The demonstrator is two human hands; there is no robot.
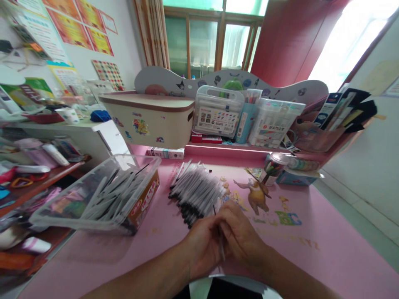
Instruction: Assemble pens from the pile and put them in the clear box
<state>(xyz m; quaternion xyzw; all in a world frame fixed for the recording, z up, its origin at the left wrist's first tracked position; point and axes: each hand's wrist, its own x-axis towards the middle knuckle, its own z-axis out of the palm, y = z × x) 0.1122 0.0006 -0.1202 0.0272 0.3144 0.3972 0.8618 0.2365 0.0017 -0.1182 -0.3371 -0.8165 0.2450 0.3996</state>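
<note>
Both hands are together over the near middle of the pink desk (174, 257). My left hand (202, 245) and my right hand (240, 234) are closed around a slim pen (221, 245); its thin dark tip pokes up above the fingers. The fingers hide most of its middle. Just beyond them lies a pile of clear-barrelled pens (202, 185), their black ends mostly pointing toward me and to the left. To the left, a clear plastic bin (77, 224) holds many loose whitish pens or pen parts (115, 191).
A beige lidded box (149, 120), marker cases (218, 114) and a pen holder (324, 139) line the raised shelf at the back. Below it at right stand a clear jar (274, 166) and a blue box (297, 176). Cluttered shelves (46, 174) stand left.
</note>
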